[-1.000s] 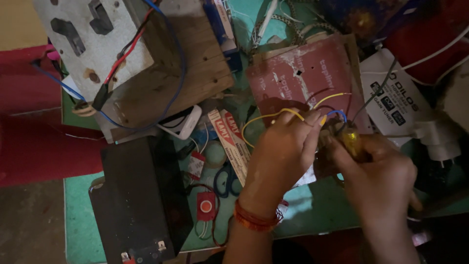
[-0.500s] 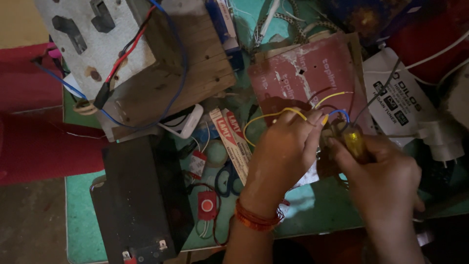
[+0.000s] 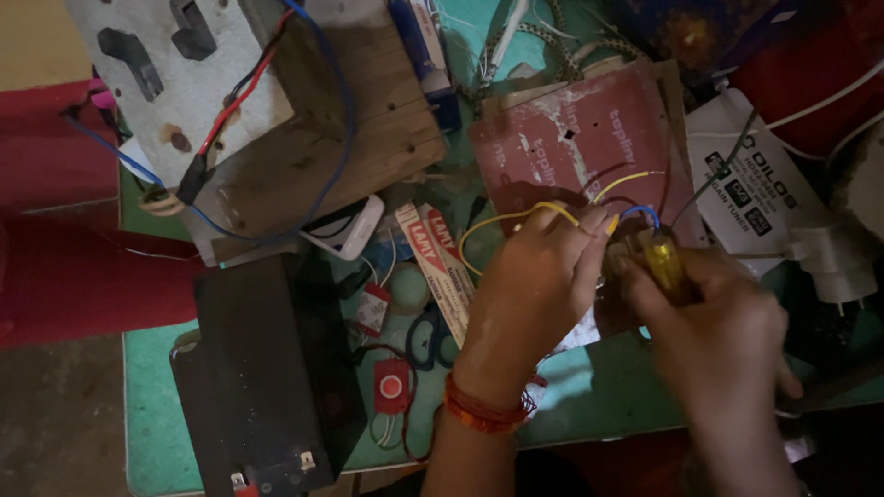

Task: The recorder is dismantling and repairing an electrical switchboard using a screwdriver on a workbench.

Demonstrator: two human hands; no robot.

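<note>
Item one: my left hand (image 3: 534,276), fingers curled shut, pinching a yellow wire (image 3: 516,219) that loops out to its left and back over the knuckles. An orange-red thread band (image 3: 483,414) circles that wrist.

Item two: my right hand (image 3: 727,331), closed around a tool with a clear yellow handle (image 3: 665,262), held just beside the left hand's fingertips. I cannot tell what kind of tip the tool has; it is hidden between the two hands.

Item three: a blue wire (image 3: 640,213) and a second yellow wire (image 3: 631,179), both rising from the point where the hands meet and running over a worn red board (image 3: 571,138) just beyond them.

Item four: left of the left hand, flat on the green bench (image 3: 147,396): two long narrow red-and-white packets (image 3: 437,262), a pair of dark scissors (image 3: 425,336), a small red button switch (image 3: 391,387), and a black battery (image 3: 267,368) farther left.

Item five: well beyond the battery, a wooden block (image 3: 359,120) with a grey plate (image 3: 184,74) and red and blue leads.

Item six: beyond the right hand, a white box (image 3: 755,184) with dark print, and a white plug adapter (image 3: 833,258) to the right of it.
</note>
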